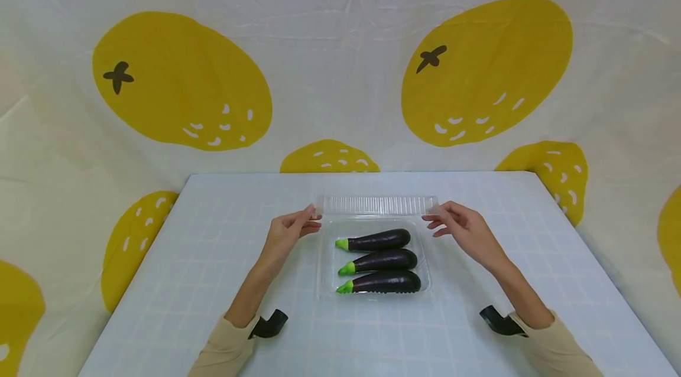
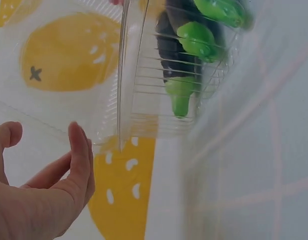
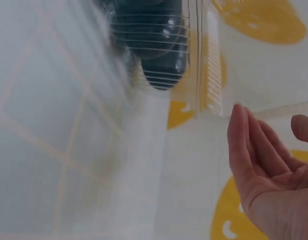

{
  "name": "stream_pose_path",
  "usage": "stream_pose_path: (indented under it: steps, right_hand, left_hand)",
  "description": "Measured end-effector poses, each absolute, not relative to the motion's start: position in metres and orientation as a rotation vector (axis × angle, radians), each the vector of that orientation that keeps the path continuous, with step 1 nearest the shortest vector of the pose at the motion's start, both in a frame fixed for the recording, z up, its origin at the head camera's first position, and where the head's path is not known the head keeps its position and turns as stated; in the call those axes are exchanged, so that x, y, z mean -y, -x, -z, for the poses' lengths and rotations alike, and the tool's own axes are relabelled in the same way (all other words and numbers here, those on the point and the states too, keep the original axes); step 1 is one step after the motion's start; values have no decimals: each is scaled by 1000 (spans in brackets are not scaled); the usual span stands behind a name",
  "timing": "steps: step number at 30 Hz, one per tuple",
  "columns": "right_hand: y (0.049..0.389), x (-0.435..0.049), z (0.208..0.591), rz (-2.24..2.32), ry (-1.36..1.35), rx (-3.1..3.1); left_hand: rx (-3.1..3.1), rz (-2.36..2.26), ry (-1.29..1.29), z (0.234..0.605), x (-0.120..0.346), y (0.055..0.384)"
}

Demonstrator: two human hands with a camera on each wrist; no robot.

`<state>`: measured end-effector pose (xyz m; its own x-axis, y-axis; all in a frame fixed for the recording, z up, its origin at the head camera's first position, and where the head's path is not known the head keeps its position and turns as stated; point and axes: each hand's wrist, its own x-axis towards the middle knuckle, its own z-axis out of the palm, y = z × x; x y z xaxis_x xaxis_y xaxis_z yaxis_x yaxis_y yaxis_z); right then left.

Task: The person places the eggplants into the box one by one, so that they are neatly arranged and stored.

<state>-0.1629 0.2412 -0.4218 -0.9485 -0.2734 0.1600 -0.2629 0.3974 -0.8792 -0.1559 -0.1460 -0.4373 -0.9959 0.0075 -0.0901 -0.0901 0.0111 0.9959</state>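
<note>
A clear plastic clamshell container lies on the table with its hinged lid raised along the far side. Inside lie three dark purple eggplants with green stem ends, side by side, stems toward the left. My left hand is at the lid's left side; in the left wrist view its thumb and fingers stand apart, fingertips right by the lid's edge. At the opposite side, my right hand has its fairly straight fingers close to the lid's corner, thumb well apart from them.
A pale blue table with faint grid lines bears the container. Behind it hangs a white cloth printed with yellow fruit. Black wrist mounts sit at both beige sleeves.
</note>
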Motion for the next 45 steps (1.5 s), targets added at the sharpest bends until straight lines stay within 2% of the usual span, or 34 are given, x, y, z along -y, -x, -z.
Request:
stream_pose_path:
  steps: [18, 45]
  right_hand:
    - [143, -250, 410, 1652, 225, -2330]
    - [128, -245, 437, 1723, 202, -2246]
  left_hand:
    - [-1979, -2109, 22, 437, 153, 146]
    - [-2164, -1964, -129, 452, 156, 134]
